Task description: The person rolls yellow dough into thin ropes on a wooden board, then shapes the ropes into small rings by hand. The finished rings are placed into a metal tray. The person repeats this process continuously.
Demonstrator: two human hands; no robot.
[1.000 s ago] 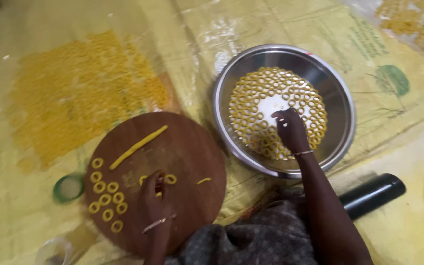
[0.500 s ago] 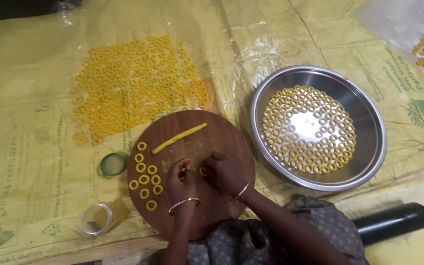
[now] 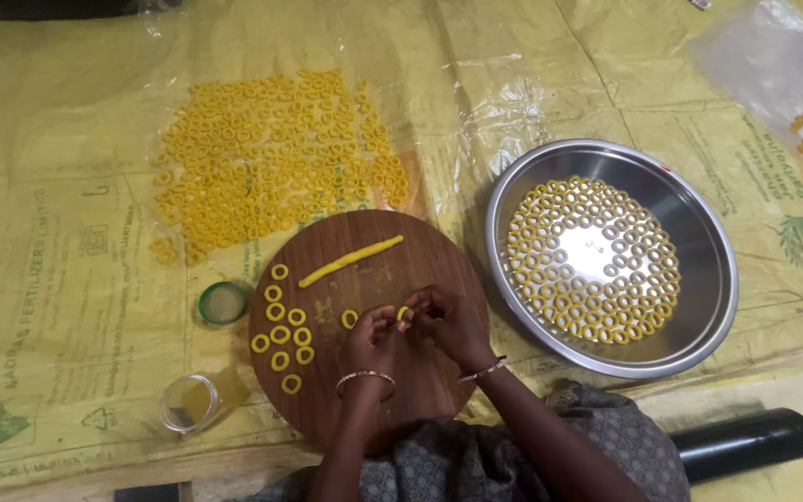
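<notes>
A small dough ring (image 3: 404, 313) sits pinched between the fingertips of the left hand (image 3: 373, 338) and right hand (image 3: 448, 323), above the round wooden board (image 3: 420, 390). At its 11 o'clock lies a dough strip (image 3: 350, 261); at 3 o'clock, a steel pan (image 3: 699, 242). The fingers hide most of the ring.

Hands: 2, left hand (image 3: 371, 342) + right hand (image 3: 446, 323), over board middle
Round wooden board (image 3: 420, 381): 1
Rings on board (image 3: 280, 335), left edge: approx. 10
Dough rope (image 3: 350, 261): 1, board top
Steel pan (image 3: 704, 279): 1
Bangles (image 3: 365, 376): 2
</notes>
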